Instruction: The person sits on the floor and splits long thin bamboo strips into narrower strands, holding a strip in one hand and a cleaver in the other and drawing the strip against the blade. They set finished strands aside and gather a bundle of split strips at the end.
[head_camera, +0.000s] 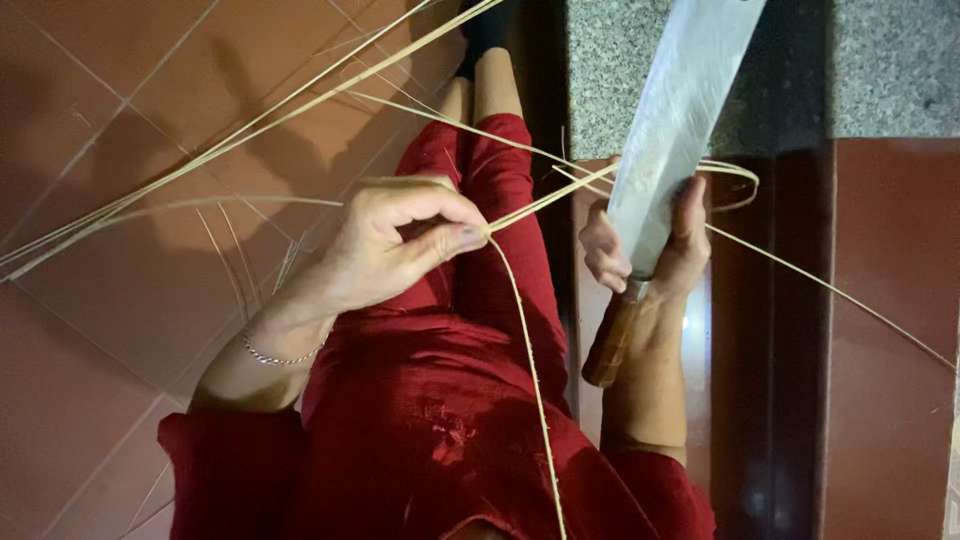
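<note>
My left hand (405, 240) is pinched shut on a thin pale bamboo strip (525, 330) at the point where it bends, above my lap in red clothing (440, 420). From the pinch the strip runs down across my lap and up right toward the blade. My right hand (650, 245) grips a large cleaver-like knife (675, 110) near the base of its broad steel blade, which points away from me; the wooden handle (610, 345) sticks out below the hand. The strip passes by the blade near my right fingers.
Several long loose strips (230, 140) fan across the reddish tiled floor (110, 330) at the left. A grey speckled stone step (890, 70) lies at the top right, with a dark glossy strip (770, 350) beside my right forearm.
</note>
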